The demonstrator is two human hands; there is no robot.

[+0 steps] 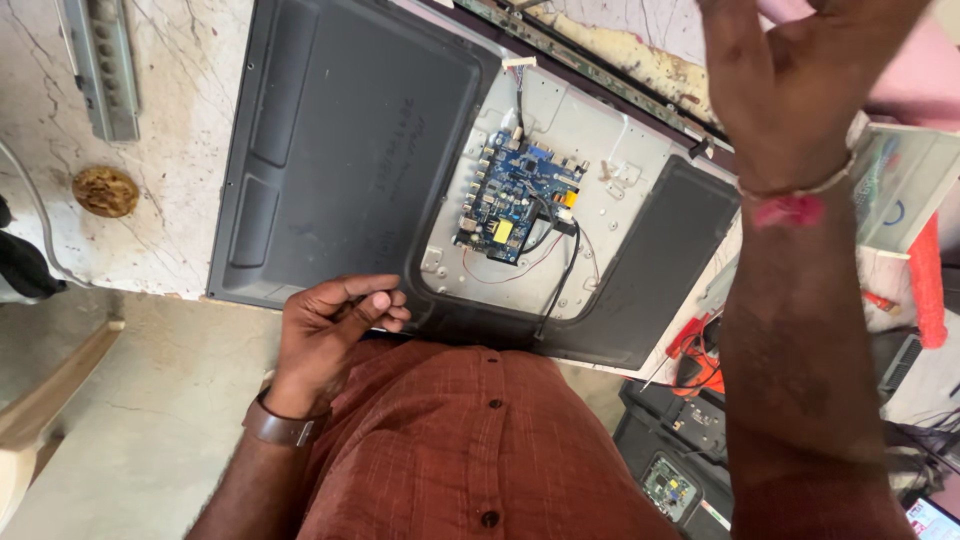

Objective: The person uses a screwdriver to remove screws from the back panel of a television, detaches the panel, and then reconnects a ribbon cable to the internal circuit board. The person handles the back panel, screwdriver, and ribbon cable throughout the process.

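Note:
A flat television lies face down on a marble surface, its dark grey back partly uncovered. A blue circuit board with black and red wires sits on the bare white metal panel. My left hand rests at the set's near edge, fingers curled in with the thumb against them; nothing shows in it. My right hand is raised close to the camera over the set's far right side, palm spread, holding nothing. A red thread circles that wrist.
A power strip and a round brown object lie on the marble at left. Red-handled tools and a small board sit at the lower right. A white box stands at right.

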